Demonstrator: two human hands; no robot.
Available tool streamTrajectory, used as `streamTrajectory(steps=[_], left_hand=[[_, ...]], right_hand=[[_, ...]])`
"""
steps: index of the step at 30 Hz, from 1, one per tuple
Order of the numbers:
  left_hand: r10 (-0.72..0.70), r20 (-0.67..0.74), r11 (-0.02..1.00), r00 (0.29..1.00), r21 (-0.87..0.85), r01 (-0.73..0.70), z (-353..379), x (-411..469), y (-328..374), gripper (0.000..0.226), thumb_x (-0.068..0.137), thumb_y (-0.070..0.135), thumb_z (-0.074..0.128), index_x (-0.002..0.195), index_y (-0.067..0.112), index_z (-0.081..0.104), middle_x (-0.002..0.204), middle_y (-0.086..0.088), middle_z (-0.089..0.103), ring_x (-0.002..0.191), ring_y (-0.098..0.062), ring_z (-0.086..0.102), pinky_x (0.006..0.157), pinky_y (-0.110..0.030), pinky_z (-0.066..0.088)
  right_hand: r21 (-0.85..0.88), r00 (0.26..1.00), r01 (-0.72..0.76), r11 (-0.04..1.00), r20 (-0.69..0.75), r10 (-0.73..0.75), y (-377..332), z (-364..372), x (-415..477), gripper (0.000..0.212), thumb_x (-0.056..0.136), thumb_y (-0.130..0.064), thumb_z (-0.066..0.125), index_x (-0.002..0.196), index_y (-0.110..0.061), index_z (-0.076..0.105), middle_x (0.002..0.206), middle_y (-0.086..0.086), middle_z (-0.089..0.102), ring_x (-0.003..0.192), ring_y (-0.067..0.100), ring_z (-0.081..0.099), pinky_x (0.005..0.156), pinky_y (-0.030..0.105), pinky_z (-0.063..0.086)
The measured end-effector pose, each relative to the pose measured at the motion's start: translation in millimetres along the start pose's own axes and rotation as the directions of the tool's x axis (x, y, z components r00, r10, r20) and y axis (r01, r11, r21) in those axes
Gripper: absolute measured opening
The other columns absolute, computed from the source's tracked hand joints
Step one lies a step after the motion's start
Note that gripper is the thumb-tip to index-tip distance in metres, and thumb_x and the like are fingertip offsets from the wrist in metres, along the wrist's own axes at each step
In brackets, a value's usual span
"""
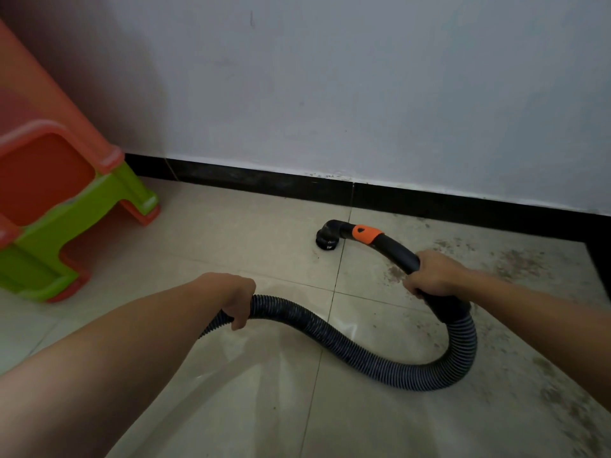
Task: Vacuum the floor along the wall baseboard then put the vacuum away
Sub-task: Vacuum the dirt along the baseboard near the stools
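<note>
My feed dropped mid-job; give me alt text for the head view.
Right hand grips the vacuum handle, nozzle on the tile near the black baseboard; left hand holds the ribbed hose. Dirt lies right; stacked plastic stools stand left.

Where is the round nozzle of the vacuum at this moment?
In the head view the nozzle rests on the tiled floor a little right of centre, just short of the black baseboard, left of the right hand.
</note>
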State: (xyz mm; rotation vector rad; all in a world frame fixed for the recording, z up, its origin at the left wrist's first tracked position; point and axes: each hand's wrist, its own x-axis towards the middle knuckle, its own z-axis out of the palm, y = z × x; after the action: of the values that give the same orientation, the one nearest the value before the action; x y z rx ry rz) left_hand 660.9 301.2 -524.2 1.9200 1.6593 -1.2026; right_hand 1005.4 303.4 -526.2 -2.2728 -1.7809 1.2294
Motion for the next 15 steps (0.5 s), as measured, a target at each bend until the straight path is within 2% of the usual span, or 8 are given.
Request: streamTrajectory(steps=[2, 5, 8, 10, 13, 15], left_hand=[[-0.013, 0.005, 1.000, 1.000, 0.001, 0.013, 1.8, -1.6, -4.9, 0.062, 0.073, 0.030, 0.079, 0.123, 0.011, 0.048, 0.117, -0.008, 0.059, 0.102, -0.027, 0.061, 0.085, -0.037, 0.052], [-0.024, 0.034, 1.000, 0.999, 0.008, 0.024, 3.9, -3.1, -10.0, 0.068, 0.071, 0.029, 0.081, 0.127, 0.012, 0.048, 0.121, -0.008, 0.060, 0.104, -0.027, 0.061, 0.086, -0.038, 0.052], [-0.011, 0.064, 1.000, 0.998, 0.008, 0.010, 5.5, -3.7, -7.6, 0.070, 0.069, 0.032, 0.082, 0.129, 0.013, 0.050, 0.121, -0.007, 0.061, 0.104, -0.028, 0.061, 0.083, -0.038, 0.051], [0.011, 0.060, 1.000, 0.998, -0.008, -0.011, 5.0, -3.3, -2.1, 0.069, 0.069, 0.033, 0.082, 0.128, 0.013, 0.051, 0.119, -0.007, 0.062, 0.103, -0.027, 0.062, 0.085, -0.038, 0.052], [0.038, 0.018, 0.998, 0.999, -0.055, -0.037, 0.5, -2.5, 4.1, 0.065, 0.072, 0.033, 0.080, 0.125, 0.013, 0.050, 0.118, -0.008, 0.061, 0.102, -0.028, 0.061, 0.086, -0.039, 0.052], [0.044, -0.004, 0.996, 0.999, -0.080, -0.044, -3.1, -1.4, 4.0, 0.063, 0.073, 0.033, 0.079, 0.125, 0.012, 0.050, 0.119, -0.008, 0.060, 0.102, -0.028, 0.060, 0.086, -0.038, 0.052]], right_hand=[[0.014, 0.999, 0.025, 1.000, 0.032, -0.026, -6.5, 1.9, -1.3, 0.033, 0.070, -0.007, 0.072, 0.099, -0.012, 0.057, 0.088, 0.018, 0.071, 0.080, 0.032, 0.070, 0.076, 0.044, 0.060], [-0.021, 0.984, 0.036, 0.999, 0.175, -0.031, -10.3, 5.8, -9.4, 0.039, 0.069, -0.004, 0.072, 0.103, -0.010, 0.054, 0.092, 0.020, 0.068, 0.078, 0.031, 0.069, 0.072, 0.042, 0.061], [-0.032, 0.958, 0.015, 0.999, 0.287, -0.005, -4.3, 4.0, -15.4, 0.041, 0.067, -0.004, 0.072, 0.105, -0.007, 0.055, 0.087, 0.020, 0.067, 0.069, 0.029, 0.069, 0.067, 0.041, 0.061], [-0.033, 0.968, -0.012, 0.999, 0.251, 0.020, 1.3, -3.4, -13.1, 0.041, 0.069, -0.003, 0.071, 0.106, -0.006, 0.056, 0.087, 0.020, 0.067, 0.070, 0.029, 0.069, 0.068, 0.042, 0.060], [-0.015, 0.996, -0.044, 0.999, 0.077, 0.046, 8.1, -17.3, -4.4, 0.035, 0.071, -0.002, 0.072, 0.103, -0.002, 0.057, 0.086, 0.022, 0.068, 0.072, 0.033, 0.068, 0.069, 0.043, 0.060], [-0.010, 0.999, -0.048, 0.999, 0.022, 0.048, 8.9, -23.6, -2.1, 0.034, 0.071, -0.002, 0.072, 0.101, -0.002, 0.057, 0.086, 0.022, 0.069, 0.071, 0.033, 0.069, 0.068, 0.042, 0.060]])
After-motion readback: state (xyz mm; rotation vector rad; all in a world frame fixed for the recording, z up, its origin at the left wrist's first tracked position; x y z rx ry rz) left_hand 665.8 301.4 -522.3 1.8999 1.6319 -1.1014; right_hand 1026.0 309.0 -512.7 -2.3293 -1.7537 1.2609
